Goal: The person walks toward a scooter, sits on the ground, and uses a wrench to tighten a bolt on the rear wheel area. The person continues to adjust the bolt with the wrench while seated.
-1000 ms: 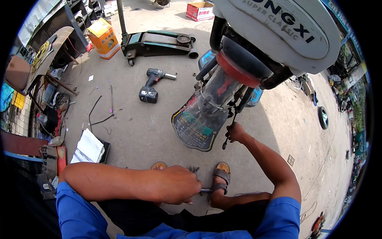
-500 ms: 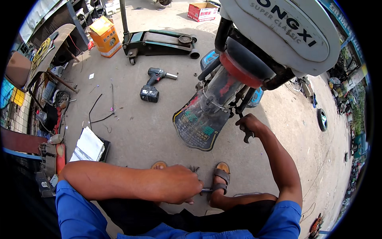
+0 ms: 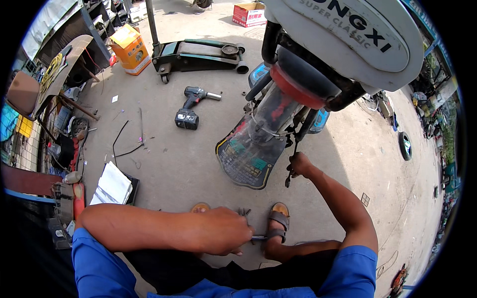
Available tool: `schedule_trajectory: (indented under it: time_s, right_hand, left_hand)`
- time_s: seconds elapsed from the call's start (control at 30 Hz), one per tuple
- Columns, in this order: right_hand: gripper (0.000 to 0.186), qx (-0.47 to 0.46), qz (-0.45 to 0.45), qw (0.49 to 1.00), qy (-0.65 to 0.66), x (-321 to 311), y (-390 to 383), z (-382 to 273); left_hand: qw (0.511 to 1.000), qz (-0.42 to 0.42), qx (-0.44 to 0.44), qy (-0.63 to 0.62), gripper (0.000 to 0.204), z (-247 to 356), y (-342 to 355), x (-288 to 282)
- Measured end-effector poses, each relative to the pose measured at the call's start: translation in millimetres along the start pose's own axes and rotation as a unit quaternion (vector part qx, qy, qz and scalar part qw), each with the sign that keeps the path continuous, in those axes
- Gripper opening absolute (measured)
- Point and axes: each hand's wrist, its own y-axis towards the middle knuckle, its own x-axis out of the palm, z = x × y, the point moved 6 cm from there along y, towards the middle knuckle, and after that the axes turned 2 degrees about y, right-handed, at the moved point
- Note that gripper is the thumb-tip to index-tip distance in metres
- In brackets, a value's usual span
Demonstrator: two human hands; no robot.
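Close to the right side of the two-wheeler's rear mudguard (image 3: pixel 246 156), my right hand (image 3: pixel 300 164) is closed around a wrench (image 3: pixel 287 182). Its jaw end hangs below my fingers, and its upper end points up at the dark frame parts, where contact is hard to make out. My left hand (image 3: pixel 226 231) is a fist held over my lap. From it a shiny metal rod-shaped tool (image 3: pixel 259 237) sticks out to the right; the rest is hidden in the palm. Dark metal prongs (image 3: pixel 244 212) show just beyond that fist.
A white rear box (image 3: pixel 357 37) and red tail light (image 3: pixel 296 88) overhang the mudguard. On the concrete lie a cordless impact wrench (image 3: pixel 190 108), a green floor jack (image 3: pixel 198 55), a black cable (image 3: pixel 126 149) and papers (image 3: pixel 113 184). An orange carton (image 3: pixel 130 49) stands at far left.
My right hand has shifted left and slightly down with the wrench, which now hangs more upright, its jaw end further left. My left hand stays in place.
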Motion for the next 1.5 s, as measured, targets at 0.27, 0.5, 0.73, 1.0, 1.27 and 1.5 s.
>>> schedule_trajectory:
  time_s: [0.27, 0.5, 0.73, 1.0, 1.27, 1.5]
  right_hand:
    - [0.024, -0.084, -0.036, 0.995, -0.042, -36, -35, -32]
    - [0.019, -0.060, -0.030, 0.997, 0.044, -53, -46, -62]
    - [0.032, -0.067, -0.016, 0.996, -0.047, 9, -14, -10]
    - [0.026, -0.022, -0.008, 1.000, 0.001, -6, 1, 6]
    - [0.020, -0.056, -0.027, 0.998, 0.028, -43, -48, -53]
    - [0.019, -0.056, -0.051, 0.996, 0.043, -36, -46, -62]
  left_hand:
    - [1.000, 0.027, 0.003, -0.010, 0.038, 2, -3, -3]
    - [1.000, -0.006, 0.000, -0.004, 0.046, 1, 1, 1]
    - [1.000, -0.012, 0.003, -0.006, 0.047, -1, 2, 1]
    - [1.000, 0.003, 0.000, -0.007, 0.047, -2, -2, -1]
    - [1.000, -0.017, -0.004, -0.009, 0.047, 1, -2, -1]
    - [1.000, -0.010, 0.000, -0.006, 0.046, 0, -3, 0]
